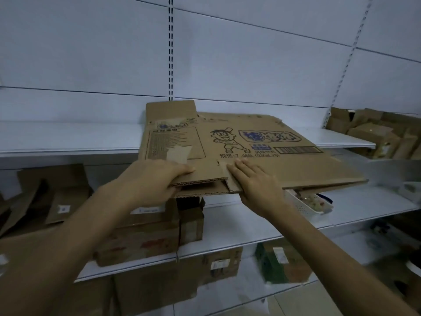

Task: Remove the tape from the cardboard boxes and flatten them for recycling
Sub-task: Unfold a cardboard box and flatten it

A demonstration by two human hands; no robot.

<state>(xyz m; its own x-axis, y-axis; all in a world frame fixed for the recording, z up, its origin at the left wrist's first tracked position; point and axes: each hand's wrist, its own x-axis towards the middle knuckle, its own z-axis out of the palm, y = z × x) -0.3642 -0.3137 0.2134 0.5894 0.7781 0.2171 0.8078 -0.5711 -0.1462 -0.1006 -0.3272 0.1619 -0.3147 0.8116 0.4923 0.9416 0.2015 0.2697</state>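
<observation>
A person is working at a white shelving unit, where a flattened cardboard box [250, 153] is lying printed side up on the upper shelf [68, 137], its near edge jutting out past the shelf front toward the camera. The left hand [155, 179], coming in from 7 o'clock, is gripping that near edge at the box's 7 o'clock corner, fingers curled over the top face and the thumb tucked underneath. The right hand [257, 185], reaching in from 5 o'clock, is lying flat on the top face just beside it, fingers straight and together, grasping nothing. A pale torn patch [177, 152] is showing on the cardboard at 12 o'clock from the left hand, and a printed cartoon figure [225, 137] is standing out at the middle of the panel. Below the overhang, at 4 o'clock from the box, a white basket [305, 204] is sitting on the lower shelf [250, 226], while brown cartons [141, 240] are crowding the same shelf at 7 o'clock. A heap of cardboard [376, 135] is resting at 3 o'clock. A slotted upright [170, 42] is running up the back panel [91, 53] at 12 o'clock.
</observation>
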